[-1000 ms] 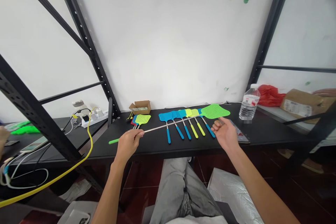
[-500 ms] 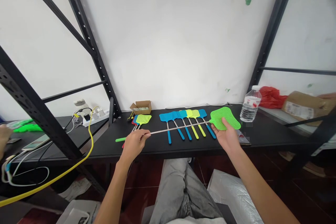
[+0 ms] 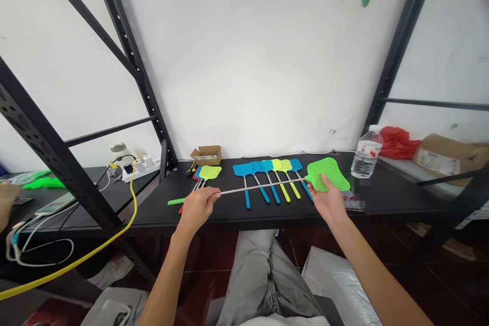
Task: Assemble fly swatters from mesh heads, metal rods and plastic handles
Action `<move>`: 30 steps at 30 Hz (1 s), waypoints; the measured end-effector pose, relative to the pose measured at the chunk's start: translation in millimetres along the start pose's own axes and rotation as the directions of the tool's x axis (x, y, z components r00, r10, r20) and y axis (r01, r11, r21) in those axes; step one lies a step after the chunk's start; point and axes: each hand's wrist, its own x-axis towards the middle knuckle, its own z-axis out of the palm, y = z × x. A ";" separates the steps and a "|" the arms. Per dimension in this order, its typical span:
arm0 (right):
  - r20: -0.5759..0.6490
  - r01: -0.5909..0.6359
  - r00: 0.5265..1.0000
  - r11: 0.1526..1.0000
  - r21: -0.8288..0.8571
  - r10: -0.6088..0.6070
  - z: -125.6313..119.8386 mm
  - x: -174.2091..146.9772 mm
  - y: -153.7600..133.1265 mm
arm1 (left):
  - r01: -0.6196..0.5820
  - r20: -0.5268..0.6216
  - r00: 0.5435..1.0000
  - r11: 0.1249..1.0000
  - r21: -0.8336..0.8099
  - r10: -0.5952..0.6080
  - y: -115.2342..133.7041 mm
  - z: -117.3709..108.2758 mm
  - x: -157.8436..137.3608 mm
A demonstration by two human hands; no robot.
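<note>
A green fly swatter (image 3: 328, 169) is stretched lengthwise between my hands, its thin metal rod fully drawn out. My left hand (image 3: 199, 205) is closed around the rod near the green grip, which sticks out to the left. My right hand (image 3: 327, 198) pinches the lower edge of the perforated green head, thumb on top. Behind the rod, several blue fly swatters (image 3: 241, 170) and yellow fly swatters (image 3: 284, 165) lie in an overlapping row, handles toward me. Beyond my left hand lies a small pile with a yellow-green fly swatter (image 3: 210, 172) on top; blue and red heads show beneath.
An open cardboard box (image 3: 207, 155) stands at the back of the black table (image 3: 153, 211). A water bottle (image 3: 367, 152) is at the right. On the left are a power strip (image 3: 141, 170), a yellow cable (image 3: 133, 198) and another person's hand (image 3: 8, 204).
Both hands keep their hold on the green fly swatter, nearly in place. The green head has tilted slightly, and the view has shifted a little.
</note>
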 end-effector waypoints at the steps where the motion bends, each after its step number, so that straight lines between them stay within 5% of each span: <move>1: 0.004 -0.004 1.000 1.000 0.001 0.004 -0.1 -0.2 0.0 | -0.001 0.000 1.000 1.000 0.005 0.001 0.7 -0.4 -0.1; 30: 0.075 -0.013 0.997 1.000 -0.022 0.015 5.1 -10.2 9.5 | -0.005 0.053 0.999 0.998 0.061 0.002 12.5 -7.6 -1.5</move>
